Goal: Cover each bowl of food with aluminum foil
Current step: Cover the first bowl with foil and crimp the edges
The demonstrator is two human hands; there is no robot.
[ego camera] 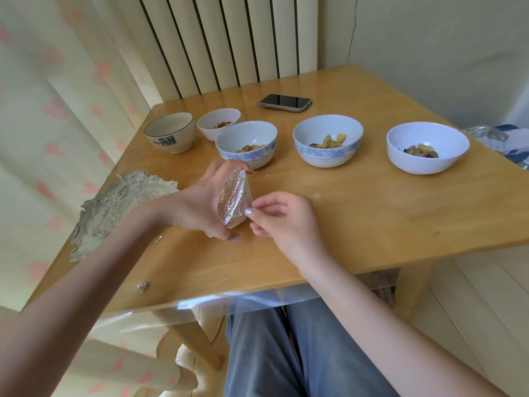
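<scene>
My left hand (pixel 204 202) cups a crinkled folded foil piece (pixel 233 200); right hand (pixel 279 217) fingers (pixel 252 212) pinch its shiny edge above the wooden table (pixel 372 210).

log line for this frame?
left hand holds foil-covered bowl tilted | right hand pinches foil edge | open bowls: five on table
</scene>
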